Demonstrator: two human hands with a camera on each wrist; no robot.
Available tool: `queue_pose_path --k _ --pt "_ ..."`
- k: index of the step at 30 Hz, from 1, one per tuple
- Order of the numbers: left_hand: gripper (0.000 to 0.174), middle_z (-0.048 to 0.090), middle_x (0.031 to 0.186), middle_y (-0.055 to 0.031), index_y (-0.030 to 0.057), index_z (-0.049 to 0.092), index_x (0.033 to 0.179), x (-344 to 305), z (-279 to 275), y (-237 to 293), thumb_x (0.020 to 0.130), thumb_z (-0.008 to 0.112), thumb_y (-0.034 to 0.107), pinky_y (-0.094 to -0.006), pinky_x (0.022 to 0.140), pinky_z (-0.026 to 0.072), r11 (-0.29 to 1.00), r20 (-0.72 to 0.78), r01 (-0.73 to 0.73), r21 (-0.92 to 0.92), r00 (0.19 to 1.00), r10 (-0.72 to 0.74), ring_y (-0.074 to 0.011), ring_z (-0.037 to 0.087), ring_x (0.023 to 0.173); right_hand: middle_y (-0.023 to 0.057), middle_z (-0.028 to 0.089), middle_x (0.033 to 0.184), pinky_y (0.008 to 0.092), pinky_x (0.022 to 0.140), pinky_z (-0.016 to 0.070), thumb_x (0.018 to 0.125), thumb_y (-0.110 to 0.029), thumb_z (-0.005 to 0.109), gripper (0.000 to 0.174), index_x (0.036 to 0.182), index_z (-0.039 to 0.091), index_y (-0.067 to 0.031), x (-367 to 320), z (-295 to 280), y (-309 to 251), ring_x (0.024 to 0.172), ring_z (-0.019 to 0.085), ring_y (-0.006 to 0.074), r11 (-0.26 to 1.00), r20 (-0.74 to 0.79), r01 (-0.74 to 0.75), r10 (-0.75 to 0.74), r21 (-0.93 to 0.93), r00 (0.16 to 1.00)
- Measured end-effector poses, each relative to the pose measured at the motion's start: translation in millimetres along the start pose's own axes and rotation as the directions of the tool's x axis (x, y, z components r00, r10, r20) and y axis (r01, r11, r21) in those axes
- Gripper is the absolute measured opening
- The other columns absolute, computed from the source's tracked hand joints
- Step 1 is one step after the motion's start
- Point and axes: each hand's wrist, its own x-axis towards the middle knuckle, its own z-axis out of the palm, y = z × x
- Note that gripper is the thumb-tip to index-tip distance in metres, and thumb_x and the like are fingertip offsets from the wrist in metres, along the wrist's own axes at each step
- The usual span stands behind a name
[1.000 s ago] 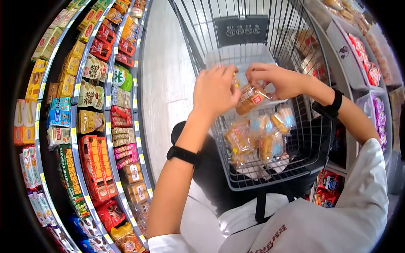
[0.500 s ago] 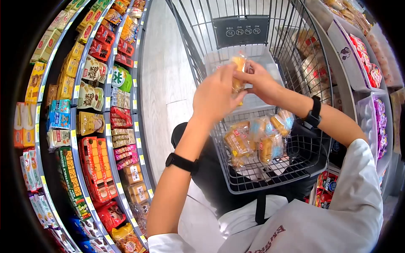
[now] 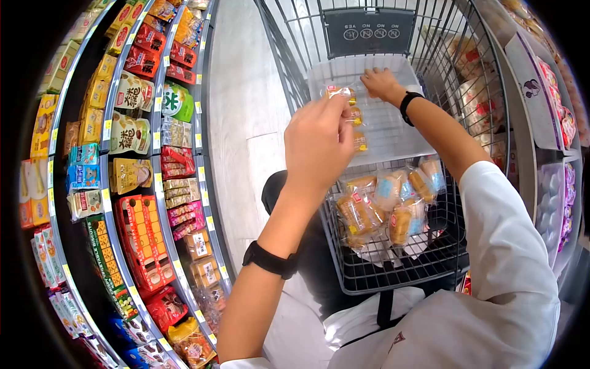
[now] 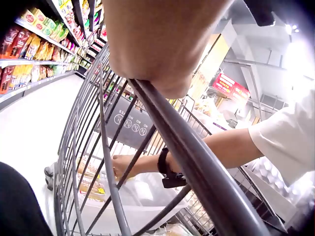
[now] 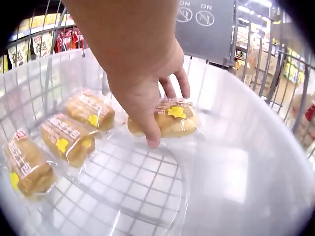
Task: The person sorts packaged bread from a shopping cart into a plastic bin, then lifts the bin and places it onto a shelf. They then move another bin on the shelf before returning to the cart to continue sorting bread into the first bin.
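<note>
My right hand (image 5: 142, 91) reaches into a translucent plastic bin (image 5: 236, 172) inside the shopping cart. Its thumb and fingers grip a clear-wrapped bread (image 5: 179, 123) low in the bin; in the head view the right hand (image 3: 382, 85) hides that bread. Three similar breads (image 5: 74, 140) lie in a row along the bin's left side. Over the cart's left side is my left hand (image 3: 321, 135), its fingertips hidden behind the back of the hand. In the left wrist view, the left hand (image 4: 152, 54) overlaps a dark cart rail (image 4: 182, 142); I cannot tell whether it holds anything.
Several wrapped breads (image 3: 356, 215) lie in the near part of the wire cart (image 3: 375, 286). Snack shelves (image 3: 163, 203) line the left, beyond a strip of pale floor (image 3: 239, 123). Display bins (image 3: 528, 111) stand close along the right side. A dark sign panel (image 3: 369, 32) hangs at the cart's far end.
Both hands were together over the bin around a wrapped bread. My right hand has moved away forward and right, down into the bin. The left hand stays near the cart's left side.
</note>
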Motion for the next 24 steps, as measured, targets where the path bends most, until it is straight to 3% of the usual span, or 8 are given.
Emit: queue_pose_path --k 5,7,9,11,13,15,17,24 --pt "0.008 0.063 0.071 -0.0083 0.004 0.061 0.081 0.7 0.2 -1.8 0.076 0.06 -0.002 -0.0346 0.061 0.0491 1.0 0.007 0.003 0.001 1.0 -0.003 -0.0232 0.063 0.065 0.0102 0.065 0.11 0.0466 0.075 0.0553 0.068 -0.02 0.082 0.048 0.111 0.064 -0.009 -8.2 -8.5 -7.8 0.102 0.065 0.0293 0.996 -0.086 -0.087 0.088 0.025 0.992" --pt "0.007 0.063 0.07 -0.0087 0.0037 0.061 0.081 0.2 2.4 -1.7 0.076 0.059 -0.002 -0.0344 0.06 0.0489 1.0 -0.008 -0.011 0.01 1.0 0.011 -0.023 0.063 0.064 0.0156 0.069 0.103 0.0493 0.076 0.0562 0.067 -0.019 0.084 0.043 0.106 0.068 -0.0059 -11.6 -88.7 -12.3 0.1 0.068 0.0323 0.972 0.365 -0.06 -0.027 0.225 0.93" --pt "0.006 0.064 0.07 -0.0093 0.003 0.061 0.081 -0.5 2.1 -2.1 0.078 0.059 -0.001 -0.0339 0.059 0.0483 0.999 -0.018 0.007 -0.043 1.0 -0.008 -0.0231 0.063 0.063 0.0176 0.072 0.097 0.0474 0.074 0.0587 0.074 -0.025 0.082 0.039 0.102 0.07 -0.0007 -31.2 -150.1 -31.0 0.09 0.071 0.0327 0.965 0.426 0.025 -0.14 0.263 0.894" --pt "0.006 0.064 0.07 -0.0098 0.0025 0.062 0.082 -0.4 2.5 -1.5 0.078 0.058 -0.001 -0.0337 0.059 0.048 0.998 -0.023 0.004 -0.062 1.0 -0.006 -0.0235 0.063 0.063 0.0148 0.072 0.099 0.0431 0.067 0.0602 0.078 -0.033 0.081 0.046 0.104 0.069 0.0028 -57.5 -183.4 -54.1 0.081 0.071 0.031 0.861 0.703 -0.101 -0.334 0.499 0.628" --pt "0.007 0.064 0.07 -0.0097 0.003 0.062 0.082 -1.5 2.3 0.0 0.078 0.058 -0.001 -0.034 0.059 0.0479 0.999 -0.045 -0.018 -0.038 0.999 0.016 -0.0235 0.063 0.063 0.0131 0.073 0.098 0.0388 0.062 0.0604 0.081 -0.045 0.078 0.056 0.104 0.069 0.0046 -100.0 -208.5 -90.8 0.072 0.071 0.0284 0.83 0.752 -0.158 -0.382 0.535 0.536" --pt "0.007 0.064 0.07 -0.0095 0.0034 0.062 0.081 -0.6 3.8 0.0 0.078 0.058 -0.001 -0.0344 0.059 0.048 0.999 -0.044 -0.022 -0.025 0.999 0.021 -0.0234 0.063 0.063 0.0206 0.072 0.084 0.0455 0.071 0.057 0.072 -0.059 0.078 0.069 0.088 0.07 0.0079 -137.0 -214.3 -130.6 0.078 0.071 0.0364 0.843 0.706 -0.188 -0.277 0.504 0.652" --pt "0.006 0.064 0.069 -0.0094 0.0038 0.062 0.081 -4.3 1.9 1.3 0.078 0.058 0.0 -0.0347 0.059 0.0481 1.0 -0.039 -0.027 -0.014 0.999 0.027 -0.0234 0.063 0.063 0.0253 0.071 0.087 0.0465 0.073 0.0568 0.069 -0.063 0.077 0.08 0.097 0.066 0.0107 -159.5 -177.2 -161.2 0.081 0.071 0.0401 0.774 0.554 -0.193 -0.232 0.603 0.8" --pt "0.005 0.063 0.069 -0.0096 0.0043 0.062 0.081 -5.1 2.2 -0.2 0.077 0.058 0.002 -0.0362 0.06 0.0485 1.0 0.013 -0.017 0.021 1.0 0.016 -0.0247 0.063 0.063 0.0292 0.069 0.094 0.0469 0.076 0.0559 0.07 -0.055 0.079 0.084 0.112 0.052 0.0127 -194.3 -152.9 -203.9 0.088 0.069 0.0421 0.795 0.344 -0.043 -0.213 0.605 0.914"
